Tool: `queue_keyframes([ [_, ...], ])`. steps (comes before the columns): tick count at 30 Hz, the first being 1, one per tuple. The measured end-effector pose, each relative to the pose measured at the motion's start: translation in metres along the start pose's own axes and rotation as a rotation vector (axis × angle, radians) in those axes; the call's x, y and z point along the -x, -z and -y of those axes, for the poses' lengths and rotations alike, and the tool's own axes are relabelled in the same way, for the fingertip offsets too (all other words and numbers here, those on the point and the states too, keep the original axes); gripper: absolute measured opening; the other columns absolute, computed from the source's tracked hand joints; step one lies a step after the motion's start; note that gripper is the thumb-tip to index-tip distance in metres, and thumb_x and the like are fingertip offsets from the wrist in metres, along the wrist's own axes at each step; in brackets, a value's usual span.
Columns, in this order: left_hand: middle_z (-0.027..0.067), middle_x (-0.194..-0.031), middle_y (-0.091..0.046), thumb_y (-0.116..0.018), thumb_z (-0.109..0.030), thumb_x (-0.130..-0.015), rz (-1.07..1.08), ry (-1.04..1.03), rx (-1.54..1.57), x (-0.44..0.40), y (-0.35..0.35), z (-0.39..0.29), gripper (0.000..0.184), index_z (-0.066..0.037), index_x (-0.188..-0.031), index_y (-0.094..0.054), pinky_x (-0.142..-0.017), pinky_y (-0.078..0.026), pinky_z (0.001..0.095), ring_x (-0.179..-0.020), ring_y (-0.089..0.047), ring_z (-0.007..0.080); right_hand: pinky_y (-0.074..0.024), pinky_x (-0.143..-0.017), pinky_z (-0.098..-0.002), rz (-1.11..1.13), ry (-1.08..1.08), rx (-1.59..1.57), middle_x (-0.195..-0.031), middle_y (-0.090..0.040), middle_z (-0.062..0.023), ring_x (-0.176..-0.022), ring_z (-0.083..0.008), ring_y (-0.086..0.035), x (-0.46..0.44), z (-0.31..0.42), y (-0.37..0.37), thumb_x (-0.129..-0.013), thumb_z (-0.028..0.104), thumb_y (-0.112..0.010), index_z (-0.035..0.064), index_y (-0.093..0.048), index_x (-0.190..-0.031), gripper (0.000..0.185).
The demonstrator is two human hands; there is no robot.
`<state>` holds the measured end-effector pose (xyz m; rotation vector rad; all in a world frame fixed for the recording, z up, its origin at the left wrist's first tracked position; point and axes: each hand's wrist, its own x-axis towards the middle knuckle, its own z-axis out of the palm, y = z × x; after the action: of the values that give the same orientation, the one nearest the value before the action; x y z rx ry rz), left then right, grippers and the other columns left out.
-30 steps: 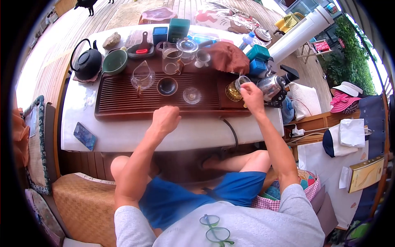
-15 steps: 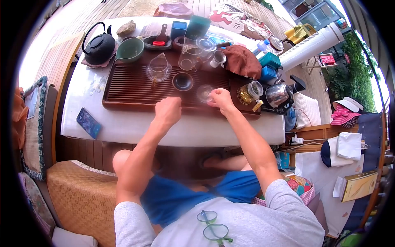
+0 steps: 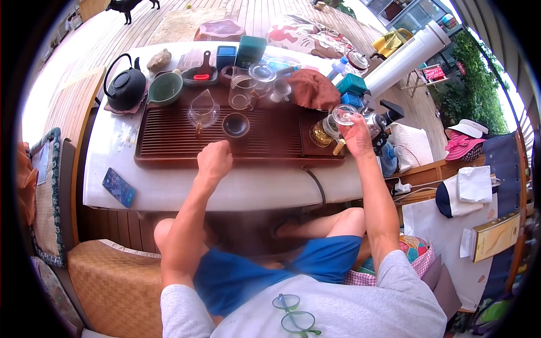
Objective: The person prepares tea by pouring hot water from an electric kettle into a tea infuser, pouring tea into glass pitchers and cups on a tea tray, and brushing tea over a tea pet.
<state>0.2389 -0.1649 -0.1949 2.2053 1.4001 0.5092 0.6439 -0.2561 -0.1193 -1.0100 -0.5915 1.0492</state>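
In my right hand (image 3: 358, 137) a small round clear glass piece, which looks like a lid (image 3: 344, 114), is pinched between the fingers. It is beside and slightly above the glass teapot (image 3: 323, 134), which has yellowish liquid and stands on the right of the slatted brown tea tray (image 3: 267, 152). My left hand (image 3: 214, 160) is closed in a fist at the tray's front edge, and nothing shows in it. Just beyond that fist are a dark tea bowl (image 3: 235, 125) and a clear glass pitcher (image 3: 203, 114).
A black iron kettle (image 3: 126, 87) and a green bowl (image 3: 165, 89) stand at the left. Glass vessels (image 3: 242, 96) and a crumpled brown cloth (image 3: 316, 90) are behind. A metal kettle (image 3: 375, 125) stands right of my right hand. A phone (image 3: 119, 187) lies front left.
My right hand has lifted the glass lid off the tray and carried it right, to the glass teapot. My left hand stays closed near the tray edge. The view has shifted.
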Motion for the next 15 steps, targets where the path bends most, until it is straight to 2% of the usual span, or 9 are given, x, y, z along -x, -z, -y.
queue_keyframes([
  [2,0.0143,-0.081,-0.069,-0.066,-0.014,-0.078,-0.033,0.027,0.018,-0.004,-0.003,0.003,0.009,-0.005,-0.08,-0.066,-0.07,-0.052,0.0475,-0.083,-0.066,0.0356,-0.0594,-0.078,-0.0315,-0.054,0.052,0.22,-0.108,-0.068,-0.0121,-0.1,-0.0196,-0.068,-0.014,0.014,0.017,-0.086,0.013,-0.075,0.0095,-0.052,-0.105,0.03],
  [3,0.0141,-0.083,-0.07,-0.068,-0.015,-0.079,-0.048,0.035,0.015,-0.005,0.0,0.002,0.013,-0.005,-0.088,-0.068,-0.072,-0.052,0.047,-0.084,-0.067,0.0356,-0.0579,-0.076,-0.0281,-0.098,0.075,0.437,-0.099,-0.067,-0.0083,-0.091,-0.0157,-0.067,-0.017,0.019,0.018,-0.085,0.015,-0.078,0.01,-0.054,-0.102,0.03],
  [4,0.0143,-0.087,-0.07,-0.067,-0.015,-0.08,-0.076,0.049,0.026,-0.006,0.0,0.001,0.015,-0.005,-0.091,-0.067,-0.074,-0.052,0.0473,-0.087,-0.067,0.0358,-0.0551,-0.073,-0.0294,-0.094,0.138,0.743,-0.092,-0.066,-0.0071,-0.083,-0.0172,-0.065,-0.021,0.02,0.023,-0.083,0.019,-0.08,0.0089,-0.055,-0.097,0.031],
  [6,0.0148,-0.095,-0.071,-0.067,-0.015,-0.082,-0.129,0.077,0.051,-0.011,-0.002,0.001,0.019,-0.005,-0.097,-0.066,-0.078,-0.053,0.048,-0.093,-0.067,0.0362,-0.0521,-0.074,-0.035,-0.005,0.302,1.437,-0.09,-0.062,-0.0096,-0.081,-0.0238,-0.062,-0.028,0.024,0.029,-0.079,0.022,-0.082,0.0069,-0.054,-0.095,0.036],
  [7,0.0155,-0.103,-0.07,-0.069,-0.018,-0.083,-0.065,0.129,0.055,-0.015,0.0,0.0,0.031,-0.005,-0.111,-0.065,-0.083,-0.053,0.0476,-0.099,-0.066,0.036,-0.0486,-0.077,-0.0408,0.063,0.338,1.597,-0.091,-0.058,-0.0132,-0.086,-0.0315,-0.059,-0.028,0.024,0.028,-0.075,0.027,-0.083,0.0058,-0.053,-0.098,0.043],
  [10,0.0176,-0.108,-0.069,-0.069,-0.019,-0.084,-0.137,0.118,0.056,-0.02,-0.006,0.003,0.04,-0.004,-0.12,-0.063,-0.086,-0.053,0.0477,-0.103,-0.065,0.0363,-0.0475,-0.084,-0.0435,0.193,0.361,1.729,-0.098,-0.055,-0.016,-0.094,-0.0361,-0.056,-0.033,0.015,0.027,-0.077,0.03,-0.082,0.009,-0.054,-0.1,0.042],
  [11,0.0184,-0.113,-0.067,-0.069,-0.02,-0.085,-0.092,0.141,0.06,-0.022,-0.008,0.005,0.048,-0.002,-0.128,-0.059,-0.089,-0.052,0.0472,-0.107,-0.064,0.0369,-0.0475,-0.084,-0.0436,0.199,0.339,1.757,-0.099,-0.054,-0.0161,-0.095,-0.0365,-0.056,-0.034,0.011,0.029,-0.076,0.03,-0.082,0.0096,-0.054,-0.101,0.042],
  [15,0.0185,-0.113,-0.067,-0.069,-0.02,-0.085,-0.05,0.12,0.035,-0.027,-0.016,0.01,0.048,-0.001,-0.128,-0.057,-0.089,-0.052,0.0475,-0.107,-0.063,0.038,-0.0479,-0.085,-0.044,0.231,0.287,1.807,-0.102,-0.053,-0.0159,-0.098,-0.038,-0.055,-0.038,-0.001,0.033,-0.076,0.031,-0.083,0.0118,-0.055,-0.103,0.043],
])
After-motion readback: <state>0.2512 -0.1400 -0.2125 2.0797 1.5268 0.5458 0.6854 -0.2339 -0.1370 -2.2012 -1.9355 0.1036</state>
